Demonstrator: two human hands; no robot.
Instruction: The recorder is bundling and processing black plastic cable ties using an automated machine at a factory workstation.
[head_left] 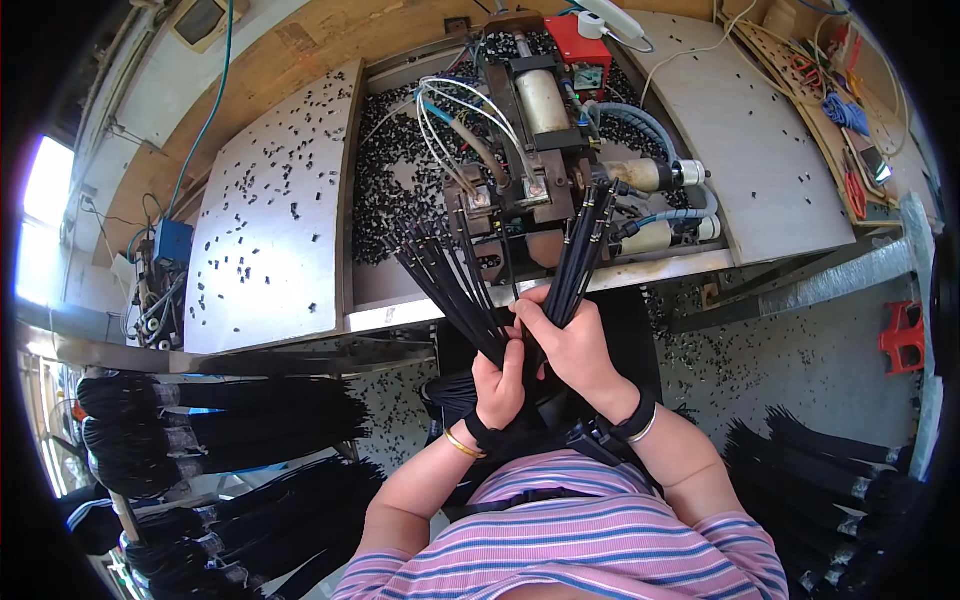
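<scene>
My left hand [500,385] grips a fan of thin black cables [440,275] that spread up and to the left toward the machine. In my right hand [570,345] is a tighter bundle of black cables [585,245] whose tips point up at the machine's front. Both hands sit close together below the metal bench edge, fingers touching. The small press machine [535,130] with a silver cylinder, hoses and wires stands just beyond the cable tips.
Small black parts lie scattered in the tray [385,180] around the machine and on the left metal plate [270,210]. Bundles of black cables [220,420] lie at lower left, more at lower right [830,470]. A red stool [905,335] stands at right.
</scene>
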